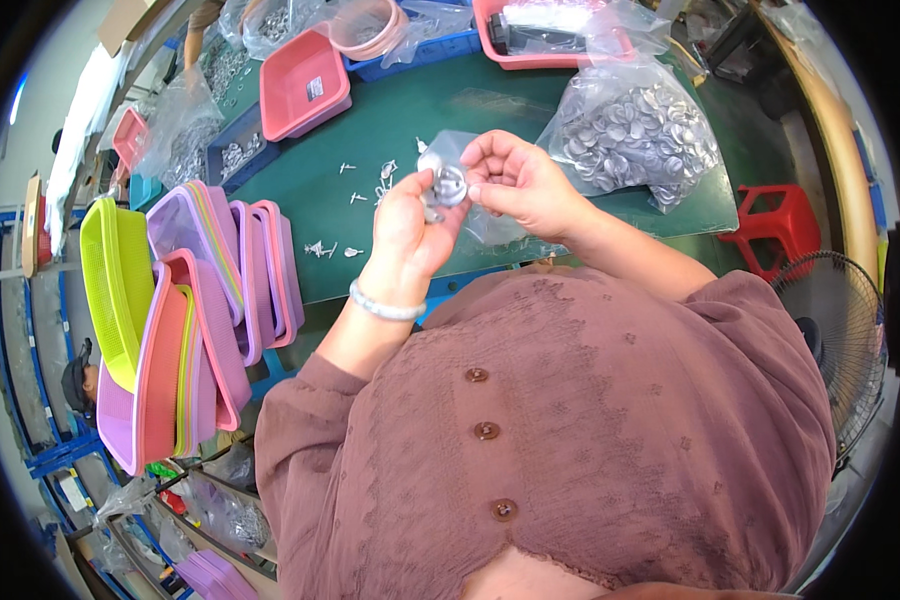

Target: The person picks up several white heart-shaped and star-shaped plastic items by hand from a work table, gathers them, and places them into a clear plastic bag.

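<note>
Above the near part of the green table [410, 130], both my hands meet at a small clear plastic bag [448, 150] with a round silvery metal piece [451, 184] in it or against it. My left hand [410, 225], with a pale bangle [386, 305] on its wrist, grips the bag and the metal piece between thumb and fingers. My right hand [525, 180] pinches the bag's right edge, thumb against fingertips. Several small silvery metal parts [320, 249] lie loose on the table left of my hands.
A large clear bag of round metal pieces [635, 135] rests at the right. Pink bin [305, 85] and blue bin [255, 165] stand far left. Stacked plastic baskets [205, 300] crowd the table's left edge. A red stool [775, 230] and a fan [830, 340] are at the right.
</note>
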Tool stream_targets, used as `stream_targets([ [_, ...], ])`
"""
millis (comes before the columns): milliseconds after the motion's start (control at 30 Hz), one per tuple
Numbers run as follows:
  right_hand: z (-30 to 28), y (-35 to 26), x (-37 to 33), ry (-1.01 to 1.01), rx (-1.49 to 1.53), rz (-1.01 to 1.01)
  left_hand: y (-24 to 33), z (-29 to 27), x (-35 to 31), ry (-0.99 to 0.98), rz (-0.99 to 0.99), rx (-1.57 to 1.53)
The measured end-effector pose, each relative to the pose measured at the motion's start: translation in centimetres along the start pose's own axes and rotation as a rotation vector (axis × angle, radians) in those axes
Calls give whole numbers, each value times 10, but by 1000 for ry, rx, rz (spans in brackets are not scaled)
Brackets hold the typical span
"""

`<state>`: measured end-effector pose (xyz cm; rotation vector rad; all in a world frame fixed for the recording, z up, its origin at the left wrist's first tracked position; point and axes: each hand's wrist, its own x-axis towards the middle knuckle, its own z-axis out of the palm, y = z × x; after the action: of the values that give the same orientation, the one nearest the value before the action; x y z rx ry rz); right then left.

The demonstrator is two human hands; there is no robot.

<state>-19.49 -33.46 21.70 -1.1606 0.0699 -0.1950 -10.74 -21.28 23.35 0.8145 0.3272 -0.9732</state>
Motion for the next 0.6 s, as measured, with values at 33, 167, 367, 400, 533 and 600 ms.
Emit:
stream_targets([
  [33,-2,-3,-1,-16,25,39,1,2,6,3,4,-31],
  [167,-8,0,6,-47,203,4,-4,12,23,-108,81,92],
  [367,-21,-6,20,-1,447,-50,-9,40,18,-120,205,264],
  [400,-24,-5,22,-17,499,-57,-7,39,22,-156,208,278],
  [533,-26,-6,28,-18,585,-72,-1,49,18,-162,219,413],
  [600,-25,-7,32,-20,595,-79,5,50,16,-233,243,532],
])
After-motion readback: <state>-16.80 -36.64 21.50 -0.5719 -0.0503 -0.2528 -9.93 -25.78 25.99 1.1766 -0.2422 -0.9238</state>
